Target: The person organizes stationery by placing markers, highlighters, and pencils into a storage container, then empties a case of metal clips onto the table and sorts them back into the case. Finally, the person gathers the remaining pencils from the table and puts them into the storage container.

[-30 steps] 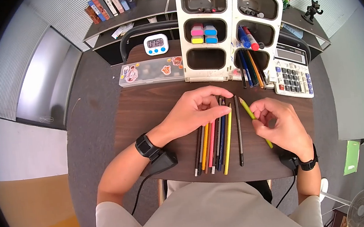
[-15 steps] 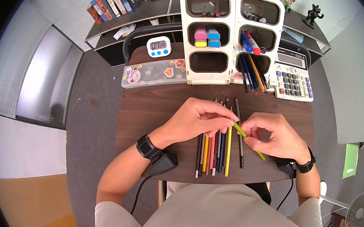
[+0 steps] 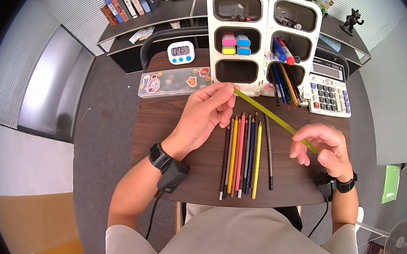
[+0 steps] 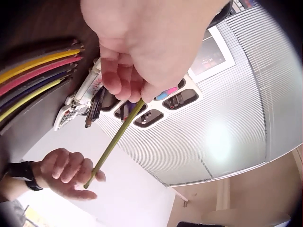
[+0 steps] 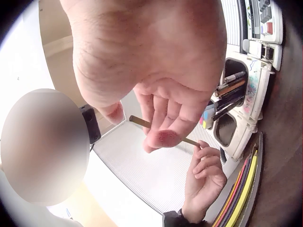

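My left hand (image 3: 201,116) (image 4: 142,42) pinches one end of a yellow-green pencil (image 3: 273,116) (image 4: 113,143) (image 5: 140,122) between thumb and fingertips, above the table. The pencil slants down to my right hand (image 3: 326,150) (image 4: 68,171) (image 5: 156,56), where its other end lies beside the fingers. In the right wrist view the right thumb stands apart from the pencil and the fingers are relaxed, partly covering it. Below, a row of pencils, among them a pink pencil (image 3: 241,157) and a yellow pencil (image 3: 257,161), lies on the table; a dark grey pencil (image 3: 269,155) lies slightly apart at their right.
Behind the pencils stands a white organizer (image 3: 266,36) with markers and pencils. A timer (image 3: 181,53) and a translucent sticker-covered case (image 3: 174,84) are at its left, a calculator (image 3: 327,89) at its right. The table (image 3: 199,177) has its front edge near my body.
The yellow-green pencil has risen off to the upper left with my left hand, which now holds its end. My right hand has moved right, its thumb and fingers parted from their earlier pinch.
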### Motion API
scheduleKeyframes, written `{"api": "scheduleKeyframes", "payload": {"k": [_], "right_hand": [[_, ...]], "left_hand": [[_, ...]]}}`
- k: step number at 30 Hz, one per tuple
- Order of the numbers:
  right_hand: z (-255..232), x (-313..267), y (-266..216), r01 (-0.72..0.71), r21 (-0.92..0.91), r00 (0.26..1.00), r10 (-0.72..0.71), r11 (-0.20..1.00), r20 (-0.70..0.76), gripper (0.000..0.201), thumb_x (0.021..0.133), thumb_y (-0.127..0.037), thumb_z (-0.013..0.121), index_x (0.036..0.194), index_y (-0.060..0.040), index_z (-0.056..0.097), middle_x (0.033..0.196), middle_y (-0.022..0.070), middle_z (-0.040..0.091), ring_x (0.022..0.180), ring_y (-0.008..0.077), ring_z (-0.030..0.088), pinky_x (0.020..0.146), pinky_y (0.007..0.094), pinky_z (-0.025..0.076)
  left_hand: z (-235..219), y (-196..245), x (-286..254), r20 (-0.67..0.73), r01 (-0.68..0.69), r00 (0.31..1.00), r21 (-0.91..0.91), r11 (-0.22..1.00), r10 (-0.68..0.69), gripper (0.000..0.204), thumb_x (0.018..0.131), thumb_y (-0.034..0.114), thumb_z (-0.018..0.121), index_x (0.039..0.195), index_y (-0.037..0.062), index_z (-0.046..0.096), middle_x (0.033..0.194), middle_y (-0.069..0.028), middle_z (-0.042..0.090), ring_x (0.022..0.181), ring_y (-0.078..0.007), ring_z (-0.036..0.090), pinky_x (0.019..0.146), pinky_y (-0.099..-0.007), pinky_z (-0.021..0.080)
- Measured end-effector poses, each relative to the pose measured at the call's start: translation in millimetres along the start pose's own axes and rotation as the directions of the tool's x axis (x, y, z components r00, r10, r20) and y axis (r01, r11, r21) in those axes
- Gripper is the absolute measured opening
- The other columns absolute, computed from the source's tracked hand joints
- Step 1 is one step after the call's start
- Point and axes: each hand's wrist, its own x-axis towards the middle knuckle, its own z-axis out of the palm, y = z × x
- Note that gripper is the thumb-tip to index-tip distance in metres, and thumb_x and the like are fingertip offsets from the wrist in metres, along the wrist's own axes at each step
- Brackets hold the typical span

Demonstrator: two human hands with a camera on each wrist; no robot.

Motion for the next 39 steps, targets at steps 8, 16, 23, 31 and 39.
{"api": "scheduleKeyframes", "payload": {"k": [8, 16, 23, 31, 39], "right_hand": [[-8.7, -1.7, 5.2, 0.175, -0.205, 0.984, -0.181, 0.963, -0.01, 0.045, 0.1, -0.03, 0.075, 0.125, 0.0073, 0.07, 0.104, 0.0191, 0.077, 0.081, 0.0192, 0.072, 0.072, 0.0302, 0.059], [-14.2, 1.8, 9.3, 0.039, -0.375, 0.944, -0.157, 0.926, -0.289, 0.03, 0.1, -0.012, 0.075, 0.126, 0.0019, 0.07, 0.095, 0.0057, 0.073, 0.085, 0.0118, 0.068, 0.071, 0.0226, 0.05], [-19.9, 9.3, 18.0, -0.106, -0.351, 0.879, -0.077, 0.93, -0.47, 0.025, 0.104, -0.008, 0.07, 0.128, -0.0029, 0.072, 0.091, -0.0002, 0.071, 0.072, 0.0019, 0.056, 0.057, 0.0175, 0.042], [-21.8, 13.5, 15.8, -0.21, -0.331, 0.881, 0.031, 0.92, -0.472, 0.04, 0.105, -0.007, 0.069, 0.144, -0.0045, 0.065, 0.104, 0.0003, 0.074, 0.077, 0.0023, 0.055, 0.063, 0.018, 0.045], [-15.7, 13.1, 11.8, -0.156, -0.317, 0.883, -0.012, 0.935, -0.469, 0.04, 0.104, -0.005, 0.068, 0.144, -0.0021, 0.063, 0.109, 0.0019, 0.074, 0.081, 0.0024, 0.057, 0.069, 0.0196, 0.047]], "left_hand": [[8.4, 0.3, -3.1, 0.02, -0.023, 1.0, 0.041, 0.999, 0.023, 0.036, 0.114, 0.032, 0.053, 0.133, 0.0031, 0.064, 0.099, -0.0021, 0.065, 0.066, -0.0054, 0.058, 0.054, -0.0221, 0.044], [9.9, -3.5, -3.3, 0.087, 0.033, 0.995, 0.144, 0.989, -0.046, 0.041, 0.115, 0.034, 0.052, 0.136, 0.0008, 0.063, 0.109, -0.0076, 0.066, 0.068, -0.0088, 0.059, 0.055, -0.0232, 0.046], [12.7, -3.1, -5.9, 0.14, 0.031, 0.988, 0.21, 0.977, -0.061, 0.045, 0.114, 0.036, 0.052, 0.139, 0.0005, 0.064, 0.12, -0.0119, 0.068, 0.07, -0.0103, 0.061, 0.059, -0.0243, 0.05], [11.0, -5.5, -4.9, 0.169, 0.039, 0.983, 0.217, 0.975, -0.077, 0.045, 0.114, 0.036, 0.054, 0.138, 0.0003, 0.064, 0.118, -0.0114, 0.068, 0.071, -0.0106, 0.062, 0.06, -0.0251, 0.051], [10.4, -5.1, -3.8, 0.17, 0.034, 0.983, 0.211, 0.977, -0.071, 0.042, 0.114, 0.034, 0.053, 0.136, -0.0004, 0.065, 0.112, -0.0098, 0.068, 0.072, -0.0106, 0.063, 0.059, -0.0245, 0.051]]}}
